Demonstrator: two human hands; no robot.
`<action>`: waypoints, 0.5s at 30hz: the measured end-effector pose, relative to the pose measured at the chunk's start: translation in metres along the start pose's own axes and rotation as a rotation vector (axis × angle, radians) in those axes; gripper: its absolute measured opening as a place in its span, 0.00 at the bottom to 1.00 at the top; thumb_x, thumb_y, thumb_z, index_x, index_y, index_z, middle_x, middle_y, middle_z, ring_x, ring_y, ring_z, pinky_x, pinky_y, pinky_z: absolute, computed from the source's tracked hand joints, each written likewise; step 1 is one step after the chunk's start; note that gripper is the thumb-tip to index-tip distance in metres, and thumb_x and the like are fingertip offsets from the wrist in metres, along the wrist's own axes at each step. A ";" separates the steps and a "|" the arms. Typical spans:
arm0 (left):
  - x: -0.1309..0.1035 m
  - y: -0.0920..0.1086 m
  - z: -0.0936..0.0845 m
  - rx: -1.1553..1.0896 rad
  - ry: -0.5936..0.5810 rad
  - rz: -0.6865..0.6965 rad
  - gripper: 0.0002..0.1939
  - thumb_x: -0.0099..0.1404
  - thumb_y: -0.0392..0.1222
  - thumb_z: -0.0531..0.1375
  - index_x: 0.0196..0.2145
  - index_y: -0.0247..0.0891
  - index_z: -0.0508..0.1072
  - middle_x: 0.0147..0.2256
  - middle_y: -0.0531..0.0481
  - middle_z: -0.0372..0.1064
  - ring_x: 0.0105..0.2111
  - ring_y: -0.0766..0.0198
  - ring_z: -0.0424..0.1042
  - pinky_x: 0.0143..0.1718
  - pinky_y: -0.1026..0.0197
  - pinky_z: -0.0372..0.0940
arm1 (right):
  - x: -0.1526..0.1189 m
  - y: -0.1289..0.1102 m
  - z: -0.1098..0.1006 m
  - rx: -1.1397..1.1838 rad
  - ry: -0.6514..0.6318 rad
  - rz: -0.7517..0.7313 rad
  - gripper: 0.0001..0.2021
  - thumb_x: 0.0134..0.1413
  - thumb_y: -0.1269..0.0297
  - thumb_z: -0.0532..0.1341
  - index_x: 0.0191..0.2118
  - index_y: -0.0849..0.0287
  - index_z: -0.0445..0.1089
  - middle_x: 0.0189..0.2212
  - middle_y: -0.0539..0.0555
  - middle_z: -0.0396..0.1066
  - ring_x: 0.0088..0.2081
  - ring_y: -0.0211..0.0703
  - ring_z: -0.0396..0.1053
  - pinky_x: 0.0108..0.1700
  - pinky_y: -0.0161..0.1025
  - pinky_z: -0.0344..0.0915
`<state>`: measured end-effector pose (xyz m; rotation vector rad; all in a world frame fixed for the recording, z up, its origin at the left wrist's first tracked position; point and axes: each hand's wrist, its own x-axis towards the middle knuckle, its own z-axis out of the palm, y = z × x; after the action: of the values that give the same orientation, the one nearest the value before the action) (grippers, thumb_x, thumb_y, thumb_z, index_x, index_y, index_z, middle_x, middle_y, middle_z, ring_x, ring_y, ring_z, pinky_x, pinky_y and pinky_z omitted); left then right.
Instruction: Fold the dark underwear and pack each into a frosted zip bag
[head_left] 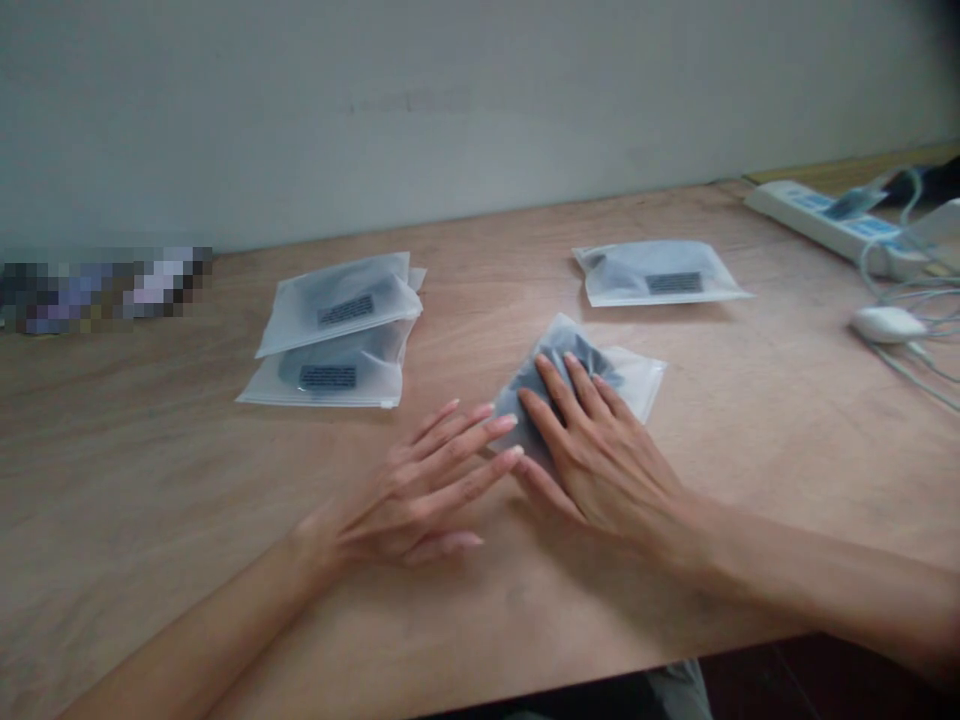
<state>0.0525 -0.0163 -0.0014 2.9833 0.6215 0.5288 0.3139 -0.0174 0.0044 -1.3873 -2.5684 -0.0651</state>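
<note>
A frosted zip bag with something dark inside lies at the middle of the table, partly covered by my right hand. That hand rests flat on the bag with its fingers stretched out. My left hand hovers just to the left, fingers extended and apart, its fingertips by the bag's left edge; whether they touch it I cannot tell. Beyond my left hand, two more frosted bags overlap, an upper bag partly on top of a lower bag. Each carries a dark printed label.
Another frosted bag lies at the back right of the wooden table. A white power strip, cables and a white adapter occupy the right side. Blurred-out items sit at the far left, against the wall.
</note>
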 end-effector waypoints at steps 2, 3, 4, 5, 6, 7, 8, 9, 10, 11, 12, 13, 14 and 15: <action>0.001 0.001 -0.003 -0.011 0.006 0.039 0.36 0.77 0.53 0.51 0.73 0.34 0.43 0.73 0.35 0.37 0.73 0.46 0.41 0.72 0.39 0.46 | 0.002 -0.006 0.002 0.038 0.003 -0.063 0.31 0.68 0.51 0.53 0.68 0.67 0.59 0.72 0.72 0.46 0.72 0.72 0.43 0.66 0.67 0.54; 0.002 0.001 -0.004 -0.024 0.012 0.046 0.35 0.77 0.53 0.50 0.73 0.37 0.42 0.74 0.36 0.33 0.73 0.46 0.40 0.72 0.40 0.47 | 0.002 -0.007 0.004 0.063 0.005 -0.096 0.32 0.68 0.52 0.53 0.69 0.67 0.57 0.72 0.71 0.45 0.73 0.69 0.43 0.67 0.66 0.54; 0.002 0.001 -0.005 -0.041 0.016 0.049 0.34 0.77 0.53 0.50 0.73 0.42 0.43 0.74 0.37 0.29 0.73 0.46 0.40 0.72 0.41 0.47 | 0.003 -0.008 0.005 0.091 0.010 -0.127 0.32 0.68 0.52 0.53 0.70 0.67 0.55 0.72 0.70 0.45 0.73 0.66 0.42 0.68 0.63 0.54; 0.003 0.000 -0.006 -0.059 0.018 0.050 0.33 0.77 0.53 0.50 0.73 0.46 0.44 0.74 0.38 0.26 0.73 0.46 0.41 0.71 0.43 0.48 | 0.003 -0.007 0.006 0.123 0.018 -0.155 0.32 0.68 0.53 0.52 0.70 0.68 0.54 0.72 0.68 0.45 0.73 0.63 0.43 0.68 0.61 0.56; 0.003 0.000 -0.007 -0.074 0.013 0.050 0.31 0.77 0.54 0.49 0.73 0.50 0.45 0.74 0.39 0.24 0.73 0.46 0.42 0.71 0.43 0.49 | 0.004 -0.006 0.007 0.159 0.034 -0.177 0.31 0.68 0.54 0.52 0.70 0.68 0.53 0.72 0.68 0.46 0.73 0.60 0.44 0.68 0.59 0.57; 0.003 0.000 -0.007 -0.080 -0.002 0.048 0.30 0.77 0.54 0.49 0.72 0.54 0.47 0.74 0.40 0.24 0.73 0.47 0.43 0.71 0.43 0.49 | 0.004 -0.003 0.007 0.202 0.056 -0.196 0.31 0.69 0.56 0.52 0.70 0.69 0.52 0.72 0.67 0.49 0.73 0.57 0.45 0.67 0.57 0.59; 0.003 -0.001 -0.007 -0.074 -0.021 0.046 0.30 0.77 0.55 0.50 0.72 0.54 0.49 0.74 0.40 0.25 0.73 0.47 0.45 0.71 0.43 0.48 | 0.005 0.001 0.007 0.249 0.081 -0.210 0.30 0.69 0.57 0.52 0.70 0.69 0.52 0.71 0.67 0.52 0.72 0.55 0.47 0.66 0.56 0.60; 0.002 -0.001 -0.007 -0.058 -0.039 0.038 0.30 0.76 0.57 0.50 0.72 0.53 0.50 0.74 0.39 0.27 0.72 0.46 0.46 0.71 0.43 0.47 | 0.007 0.006 0.006 0.299 0.106 -0.221 0.29 0.70 0.58 0.52 0.69 0.68 0.53 0.69 0.67 0.55 0.72 0.54 0.50 0.66 0.55 0.61; 0.002 -0.002 -0.006 -0.037 -0.054 0.027 0.31 0.76 0.58 0.50 0.71 0.50 0.52 0.74 0.38 0.29 0.72 0.46 0.46 0.72 0.42 0.46 | 0.008 0.011 0.004 0.354 0.128 -0.243 0.28 0.70 0.58 0.52 0.69 0.67 0.53 0.68 0.67 0.58 0.71 0.52 0.52 0.66 0.54 0.62; 0.001 -0.002 -0.006 -0.015 -0.061 0.012 0.31 0.75 0.59 0.49 0.71 0.48 0.54 0.74 0.38 0.30 0.72 0.45 0.46 0.72 0.41 0.46 | 0.010 0.017 0.003 0.399 0.131 -0.257 0.27 0.69 0.59 0.53 0.69 0.66 0.53 0.68 0.66 0.59 0.71 0.50 0.54 0.66 0.53 0.61; 0.000 -0.003 -0.005 0.006 -0.058 -0.004 0.32 0.75 0.61 0.48 0.70 0.45 0.56 0.74 0.37 0.33 0.72 0.43 0.46 0.72 0.39 0.45 | 0.012 0.023 0.002 0.440 0.131 -0.284 0.28 0.69 0.58 0.55 0.68 0.64 0.54 0.67 0.65 0.60 0.70 0.49 0.54 0.67 0.52 0.60; -0.001 -0.004 -0.005 0.023 -0.042 -0.018 0.32 0.76 0.61 0.46 0.69 0.43 0.58 0.73 0.36 0.35 0.72 0.42 0.45 0.71 0.37 0.45 | 0.014 0.028 0.001 0.471 0.129 -0.319 0.28 0.68 0.58 0.56 0.69 0.63 0.54 0.67 0.64 0.61 0.70 0.49 0.54 0.67 0.52 0.59; -0.001 -0.005 -0.004 0.039 -0.018 -0.031 0.32 0.76 0.61 0.45 0.68 0.41 0.60 0.73 0.36 0.39 0.72 0.42 0.45 0.71 0.35 0.46 | 0.016 0.032 0.001 0.490 0.122 -0.359 0.30 0.66 0.57 0.58 0.69 0.62 0.53 0.67 0.64 0.61 0.70 0.49 0.54 0.68 0.53 0.58; -0.002 -0.006 -0.004 0.055 0.008 -0.042 0.33 0.76 0.62 0.45 0.68 0.39 0.61 0.72 0.35 0.42 0.72 0.42 0.46 0.70 0.34 0.47 | 0.017 0.035 0.001 0.496 0.109 -0.400 0.33 0.64 0.55 0.59 0.70 0.62 0.52 0.67 0.64 0.60 0.71 0.51 0.53 0.69 0.55 0.56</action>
<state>0.0474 -0.0118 0.0014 3.0128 0.7094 0.5292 0.3339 0.0163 0.0048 -0.6704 -2.4921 0.3930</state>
